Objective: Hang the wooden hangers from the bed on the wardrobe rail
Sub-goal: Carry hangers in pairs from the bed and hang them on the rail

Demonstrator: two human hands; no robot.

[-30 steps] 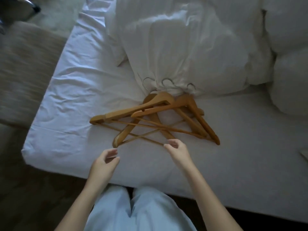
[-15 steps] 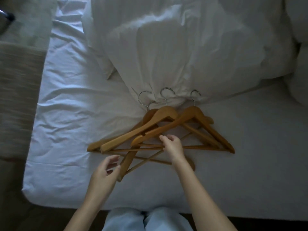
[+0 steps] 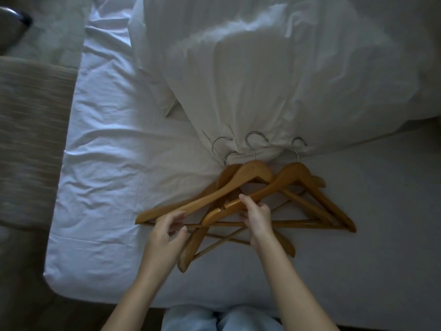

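Observation:
Several wooden hangers (image 3: 317, 199) with metal hooks (image 3: 255, 142) lie overlapped in a pile on the white bed sheet (image 3: 114, 187), hooks pointing toward the duvet. My right hand (image 3: 257, 216) grips the left arm of the top right hanger (image 3: 293, 173) between thumb and fingers. At the left ends of the pile, my left hand (image 3: 167, 232) hovers with its fingers curled and apart, touching or just above a hanger arm (image 3: 191, 206). No wardrobe rail is in view.
A bunched white duvet (image 3: 262, 80) lies just behind the hooks. Beige carpet and a striped rug (image 3: 31, 139) lie left of the bed. The bed's near edge is at my knees (image 3: 222, 318). A dark object (image 3: 14, 25) sits at the top left.
Both hands moved forward onto the pile. My right hand went from open near the lower bars to closing on the top hanger's arm. My left hand reached the pile's left ends.

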